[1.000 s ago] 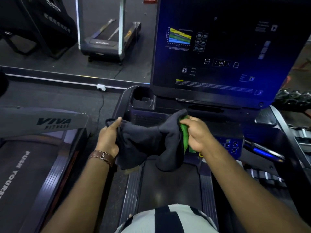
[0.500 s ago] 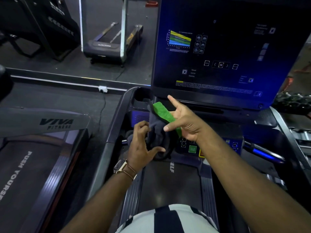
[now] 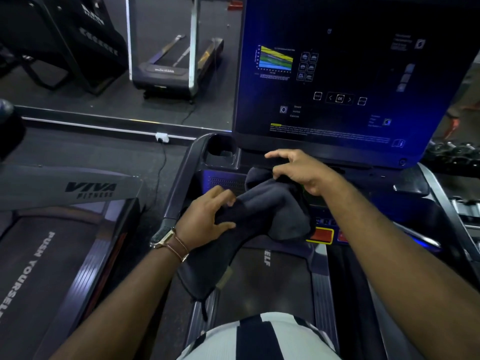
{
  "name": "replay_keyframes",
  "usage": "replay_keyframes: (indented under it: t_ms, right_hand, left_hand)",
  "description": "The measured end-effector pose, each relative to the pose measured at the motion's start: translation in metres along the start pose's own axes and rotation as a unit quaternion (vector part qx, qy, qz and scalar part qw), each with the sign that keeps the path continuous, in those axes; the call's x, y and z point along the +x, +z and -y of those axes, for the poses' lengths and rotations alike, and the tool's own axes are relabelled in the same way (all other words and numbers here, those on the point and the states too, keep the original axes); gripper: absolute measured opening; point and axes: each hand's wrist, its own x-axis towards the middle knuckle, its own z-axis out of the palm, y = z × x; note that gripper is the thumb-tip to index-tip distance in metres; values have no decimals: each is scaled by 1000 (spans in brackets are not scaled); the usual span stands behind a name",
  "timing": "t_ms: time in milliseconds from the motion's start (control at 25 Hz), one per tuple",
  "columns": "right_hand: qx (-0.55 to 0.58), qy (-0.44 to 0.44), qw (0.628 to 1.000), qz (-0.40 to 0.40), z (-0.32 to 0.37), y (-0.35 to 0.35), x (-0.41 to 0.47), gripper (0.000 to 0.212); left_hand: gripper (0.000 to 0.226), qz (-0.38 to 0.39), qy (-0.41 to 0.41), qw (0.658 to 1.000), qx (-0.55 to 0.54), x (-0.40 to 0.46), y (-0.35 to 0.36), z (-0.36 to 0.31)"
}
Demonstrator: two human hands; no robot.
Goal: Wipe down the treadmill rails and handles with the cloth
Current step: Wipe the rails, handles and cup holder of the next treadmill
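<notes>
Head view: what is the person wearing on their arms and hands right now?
Both forearms are bare, with no sleeves and no gloves on the left hand or the right hand. The left wrist carries a watch with a gold-toned rectangular case and a thin brown strap. The right wrist shows nothing worn.

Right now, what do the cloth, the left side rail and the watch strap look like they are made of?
Cloth: soft dark grey fabric, probably microfibre or fleece; matte, and it folds and drapes limply.
Left side rail: smooth dark plastic or coated metal, hard to tell which; it carries a faint sheen.
Watch strap: seemingly brown leather, thin with a dull finish, on a pale metallic case.
</notes>
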Motion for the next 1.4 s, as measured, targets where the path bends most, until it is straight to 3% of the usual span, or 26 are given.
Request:
replay_keyframes:
  t_ms: [160, 280, 360, 400, 480, 560, 600, 680, 720, 760, 840, 920, 1000, 1120, 1200, 1280, 1400]
  right_hand:
    - [13, -35, 994, -102, -4, -2, 20, 41]
    - [3, -51, 990, -134, -3, -5, 28, 40]
    - [2, -59, 989, -134, -3, -11, 28, 42]
    - [12, -58, 990, -128, -3, -14, 26, 41]
    - [46, -57, 991, -114, -6, -12, 11, 37]
    - [76, -70, 989, -103, -12, 4, -10, 33]
    - [76, -90, 989, -92, -17, 18, -21, 33]
    - [69, -103, 991, -38, -25, 48, -38, 33]
    - [62, -84, 995, 6, -28, 59, -41, 29]
    - [36, -62, 996, 51, -31, 67, -40, 25]
    - [-89, -59, 990, 89, -34, 69, -34, 26]
    - [-214, -118, 969, -24, -34, 62, -26, 34]
    - [-201, -245, 936, -156, -31, 53, -19, 53]
    - [-195, -382, 894, -129, -27, 48, -7, 89]
    - [-175, -386, 904, -57, -24, 54, -3, 81]
    - [-56, -378, 924, -21, -26, 55, 7, 57]
    - [83, -350, 932, -47, -33, 55, 30, 33]
  left_hand:
    - [41, 103, 2, 988, 117, 5, -6, -1]
    - [54, 182, 24, 965, 189, 9, -8, -6]
    - [48, 215, -30, 945, 245, 13, -16, -7]
    - [42, 204, -83, 936, 273, 16, -22, -7]
    - [34, 91, -179, 937, 285, 24, -31, -4]
    - [31, -75, -263, 945, 180, 32, -32, 4]
    - [33, -132, -311, 938, 78, 38, -34, 5]
    - [39, -173, -398, 883, -179, 50, -34, -1]
    - [33, -191, -401, 852, -276, 55, -31, -5]
    - [22, -209, -384, 843, -313, 59, -27, -9]
    - [21, -199, -365, 860, -296, 65, -20, -12]
    - [35, -170, -372, 862, -301, 66, -17, -9]
    - [39, -145, -360, 858, -335, 65, -16, -4]
    - [32, -116, -313, 860, -386, 63, -14, 2]
    - [35, -124, -274, 861, -411, 60, -8, 6]
    - [55, -136, -277, 834, -457, 51, 0, 11]
    - [84, -38, -300, 836, -458, 34, 17, 16]
